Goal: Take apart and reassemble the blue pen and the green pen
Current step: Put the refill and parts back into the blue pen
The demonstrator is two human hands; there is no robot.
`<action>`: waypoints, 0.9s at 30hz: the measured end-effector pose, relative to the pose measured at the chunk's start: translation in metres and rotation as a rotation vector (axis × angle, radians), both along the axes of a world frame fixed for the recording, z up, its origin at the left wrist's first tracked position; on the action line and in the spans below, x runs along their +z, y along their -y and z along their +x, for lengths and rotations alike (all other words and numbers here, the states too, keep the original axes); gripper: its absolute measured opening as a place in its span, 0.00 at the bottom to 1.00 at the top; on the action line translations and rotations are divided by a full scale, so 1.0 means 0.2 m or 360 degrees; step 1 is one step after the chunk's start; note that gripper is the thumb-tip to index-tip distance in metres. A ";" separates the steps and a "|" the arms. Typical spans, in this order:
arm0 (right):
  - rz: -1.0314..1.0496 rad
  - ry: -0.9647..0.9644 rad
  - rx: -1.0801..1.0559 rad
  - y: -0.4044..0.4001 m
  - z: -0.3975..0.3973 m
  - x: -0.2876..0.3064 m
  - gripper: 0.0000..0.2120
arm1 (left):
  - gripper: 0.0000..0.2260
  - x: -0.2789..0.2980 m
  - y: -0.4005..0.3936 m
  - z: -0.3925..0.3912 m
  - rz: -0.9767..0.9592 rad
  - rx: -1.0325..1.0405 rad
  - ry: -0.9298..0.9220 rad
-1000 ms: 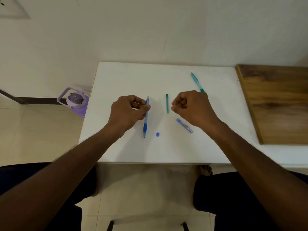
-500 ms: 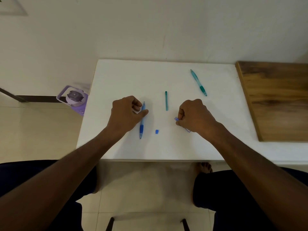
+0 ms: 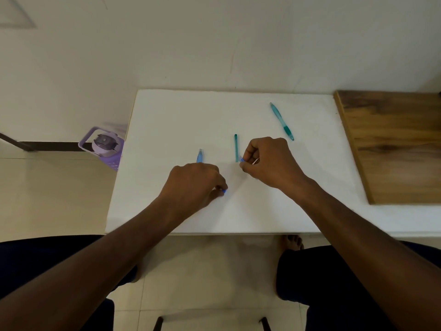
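From the head view, the left hand (image 3: 193, 182) lies low on the white table (image 3: 167, 115), fingers curled, its fingertips pinching a small blue piece (image 3: 224, 191) against the surface. The blue pen barrel (image 3: 199, 156) lies on the table partly under this hand, only its clear far end showing beyond the knuckles. The right hand (image 3: 269, 161) is curled too, thumb and forefinger pinching a short blue pen part (image 3: 242, 159) whose tip shows at the fingertips; a thin pale piece shows between its fingers, too small to identify. Just beside that tip lies a slim teal refill (image 3: 236, 147), pointing away from the person. The green pen (image 3: 281, 121) rests whole and untouched farther back to the right, lying at a slant. A wooden board (image 3: 393, 144) adjoins the table's right edge, and a purple bottle (image 3: 105, 145) stands on the floor to the left
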State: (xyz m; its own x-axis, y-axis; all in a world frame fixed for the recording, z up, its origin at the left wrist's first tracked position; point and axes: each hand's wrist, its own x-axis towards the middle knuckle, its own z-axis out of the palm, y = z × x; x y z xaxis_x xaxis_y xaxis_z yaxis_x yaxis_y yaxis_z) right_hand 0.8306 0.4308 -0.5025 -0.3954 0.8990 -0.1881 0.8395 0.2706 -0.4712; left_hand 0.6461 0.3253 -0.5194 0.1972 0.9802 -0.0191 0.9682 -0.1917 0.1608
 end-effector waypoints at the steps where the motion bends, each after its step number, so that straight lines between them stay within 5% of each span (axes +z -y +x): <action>1: -0.0003 0.0002 0.0004 0.00 0.00 0.00 0.11 | 0.09 -0.01 0.00 0.00 0.0031 -0.0014 -0.0033; 5: 0.0002 -0.0040 0.0032 0.02 0.00 0.00 0.11 | 0.07 -0.01 0.00 0.00 -0.0034 0.0148 0.0157; 9: 0.0071 -0.0261 0.0125 0.08 -0.02 0.02 0.10 | 0.07 0.05 -0.07 -0.07 -0.0110 0.0686 0.1135; 13: 0.0189 -0.0365 0.0206 0.13 -0.07 0.02 0.10 | 0.07 0.08 -0.10 -0.11 -0.0142 0.0970 0.1719; 27: 0.0305 -0.0400 0.0288 0.14 -0.08 0.03 0.09 | 0.06 0.04 -0.11 -0.10 -0.0409 0.1044 0.1810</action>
State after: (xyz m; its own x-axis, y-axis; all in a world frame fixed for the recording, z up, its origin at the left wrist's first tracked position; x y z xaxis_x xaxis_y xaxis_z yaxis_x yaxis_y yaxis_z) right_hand 0.8153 0.4030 -0.4974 -0.5637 0.8199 0.1002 0.6343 0.5074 -0.5833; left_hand 0.6252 0.3470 -0.5118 -0.2763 0.8925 -0.3566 0.1737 0.4113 0.8948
